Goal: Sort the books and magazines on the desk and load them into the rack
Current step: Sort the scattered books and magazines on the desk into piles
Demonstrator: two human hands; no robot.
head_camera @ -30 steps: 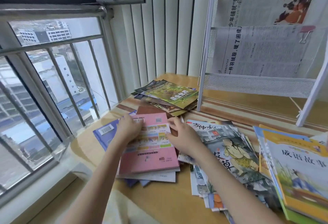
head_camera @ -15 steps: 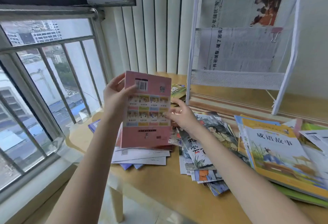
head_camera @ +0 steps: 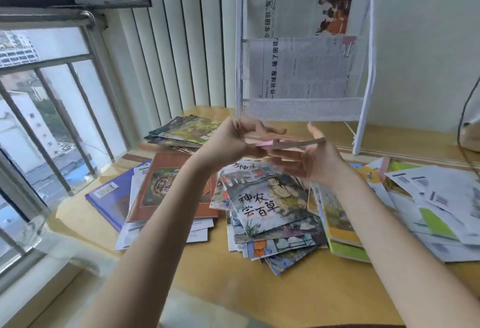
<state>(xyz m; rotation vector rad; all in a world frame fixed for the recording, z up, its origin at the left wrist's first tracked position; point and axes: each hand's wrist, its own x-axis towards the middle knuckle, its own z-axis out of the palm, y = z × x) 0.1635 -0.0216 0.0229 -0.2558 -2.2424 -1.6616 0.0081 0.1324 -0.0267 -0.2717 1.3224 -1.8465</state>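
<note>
I hold a thin pink book [head_camera: 288, 144] edge-on in the air above the desk, between both hands. My left hand [head_camera: 233, 138] pinches its left end; my right hand [head_camera: 314, 161] supports it from below with fingers curled under it. The white wire rack [head_camera: 304, 109] stands behind, with clipped newspapers [head_camera: 298, 68] in its upper pockets. Below my hands lie a brown tiger-cover book [head_camera: 155, 187], a blue book [head_camera: 109, 198] and a stack of illustrated magazines [head_camera: 267, 203].
A pile of green-toned magazines [head_camera: 187, 130] sits at the back by the vertical blinds. Yellow and green books [head_camera: 340, 224] and loose white leaflets [head_camera: 439, 203] spread to the right. A barred window [head_camera: 52, 109] runs along the left. Wooden desk [head_camera: 259, 291] surface shows in front.
The pink book went from lying on the pile to upright in my left hand, and is now tipped flat, edge-on, held by both hands higher and further right. The brown tiger book is uncovered.
</note>
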